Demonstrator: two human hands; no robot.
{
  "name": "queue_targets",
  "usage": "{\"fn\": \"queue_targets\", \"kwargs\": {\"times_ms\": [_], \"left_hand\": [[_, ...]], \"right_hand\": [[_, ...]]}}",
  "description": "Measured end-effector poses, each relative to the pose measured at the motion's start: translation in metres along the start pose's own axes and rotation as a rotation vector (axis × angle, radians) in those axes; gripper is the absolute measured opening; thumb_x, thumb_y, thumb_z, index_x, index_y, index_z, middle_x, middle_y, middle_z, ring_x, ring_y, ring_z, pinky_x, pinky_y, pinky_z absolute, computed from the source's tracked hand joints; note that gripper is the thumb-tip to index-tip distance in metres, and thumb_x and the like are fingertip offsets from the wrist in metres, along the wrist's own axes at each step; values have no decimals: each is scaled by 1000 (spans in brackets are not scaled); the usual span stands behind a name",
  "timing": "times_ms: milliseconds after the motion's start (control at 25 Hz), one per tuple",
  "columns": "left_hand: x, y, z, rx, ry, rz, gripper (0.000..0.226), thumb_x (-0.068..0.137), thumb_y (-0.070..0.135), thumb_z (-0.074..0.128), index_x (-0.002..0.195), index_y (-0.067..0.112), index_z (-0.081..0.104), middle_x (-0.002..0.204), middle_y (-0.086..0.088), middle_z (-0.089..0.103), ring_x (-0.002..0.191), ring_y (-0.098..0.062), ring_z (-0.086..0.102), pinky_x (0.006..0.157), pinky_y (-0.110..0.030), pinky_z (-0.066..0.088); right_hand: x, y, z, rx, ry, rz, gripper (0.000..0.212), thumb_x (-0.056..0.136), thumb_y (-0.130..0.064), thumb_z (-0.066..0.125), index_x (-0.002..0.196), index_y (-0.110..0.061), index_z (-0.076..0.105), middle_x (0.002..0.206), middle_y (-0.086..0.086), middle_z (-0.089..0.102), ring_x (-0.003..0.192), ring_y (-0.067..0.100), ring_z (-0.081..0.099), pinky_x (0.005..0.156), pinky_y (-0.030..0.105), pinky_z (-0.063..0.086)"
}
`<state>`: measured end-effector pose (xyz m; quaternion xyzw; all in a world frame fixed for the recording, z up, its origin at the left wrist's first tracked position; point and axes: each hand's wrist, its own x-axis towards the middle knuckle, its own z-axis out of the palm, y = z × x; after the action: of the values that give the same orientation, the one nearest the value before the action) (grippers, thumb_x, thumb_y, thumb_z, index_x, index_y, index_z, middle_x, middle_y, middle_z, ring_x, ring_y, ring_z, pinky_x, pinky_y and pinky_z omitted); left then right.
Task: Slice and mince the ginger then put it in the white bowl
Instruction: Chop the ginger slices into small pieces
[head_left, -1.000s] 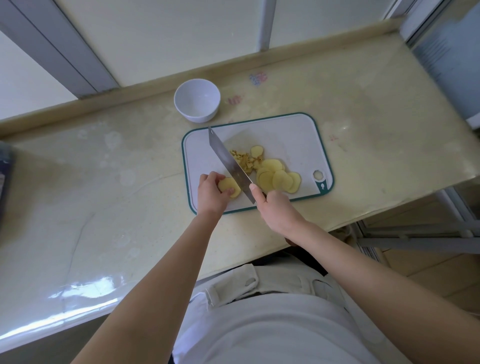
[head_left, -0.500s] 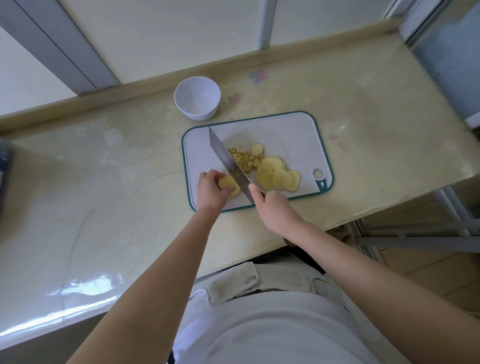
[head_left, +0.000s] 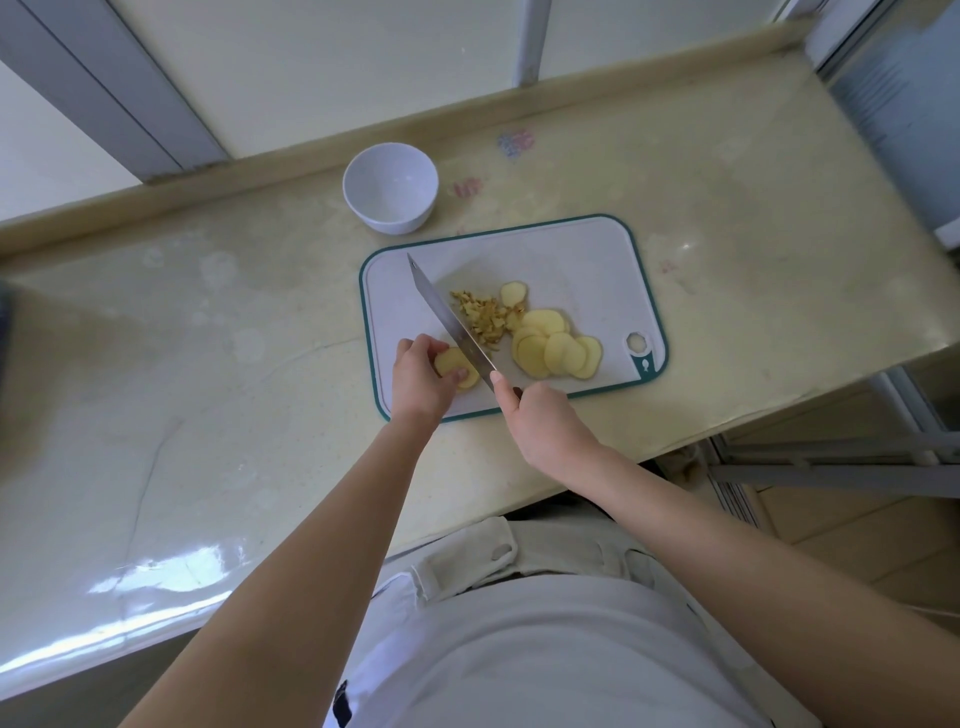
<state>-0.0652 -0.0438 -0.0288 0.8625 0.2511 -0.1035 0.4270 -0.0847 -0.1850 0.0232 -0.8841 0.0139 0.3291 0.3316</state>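
Head view: a glossy cream counter (head_left: 208, 364) spreads left of the cutting board (head_left: 571, 249), and the white bowl (head_left: 389, 189) stands just behind its left corner. On the board, the left hand (head_left: 418, 379) pinches a ginger piece (head_left: 453, 364) beside the knife (head_left: 447, 319), whose handle the right hand (head_left: 540, 421) grips. Minced ginger (head_left: 480, 317) and ginger slices (head_left: 556, 348) lie right of the blade. Tan floor (head_left: 841, 530) shows right of the board.

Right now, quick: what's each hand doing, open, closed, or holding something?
Left hand: closed, holding ginger slices.
Right hand: closed, gripping the knife.
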Motion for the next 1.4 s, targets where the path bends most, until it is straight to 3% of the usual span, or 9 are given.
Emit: {"fn": "queue_targets", "kwargs": {"times_ms": [600,720,800,880,1040,1400], "left_hand": [[1,-2,3,27,12,-5,35,81,12,70,112,7,55,116,-10,47,88,-15,47,77,-20,37],[1,-2,2,41,13,2,35,81,13,70,112,7,55,115,-10,48,88,-16,48,79,-21,38],[1,-2,1,51,11,3,36,81,14,70,112,7,55,115,-9,48,90,-18,50,79,-22,39],[0,-1,2,57,18,4,36,81,15,70,113,8,55,116,-9,48,90,-18,51,79,-22,39],[-1,0,2,47,20,0,38,82,16,70,116,8,54,117,-9,48,90,-17,50,78,-22,39],[-1,-9,-1,4,24,56,35,85,21,68,116,9,57,106,-5,49,85,-15,52,77,-20,40]], "right_hand": [[14,12,7,-21,-12,7,68,98,-54,23,91,5,57,77,17,55,73,29,52,74,38,45],[13,10,7,-32,-26,22,54,102,-42,27,100,0,60,73,13,50,69,28,48,66,36,41],[12,7,6,-50,-3,12,46,103,-37,31,72,-13,55,61,8,43,59,28,43,58,35,35],[12,6,3,-45,38,11,59,100,-48,31,54,-11,36,52,6,40,49,23,40,52,32,33],[7,8,3,-20,81,-12,64,98,-53,30,52,-9,33,52,5,41,49,20,39,47,30,29],[1,6,3,-43,80,16,63,98,-54,29,53,-10,33,54,5,42,52,23,42,49,32,30]]}}
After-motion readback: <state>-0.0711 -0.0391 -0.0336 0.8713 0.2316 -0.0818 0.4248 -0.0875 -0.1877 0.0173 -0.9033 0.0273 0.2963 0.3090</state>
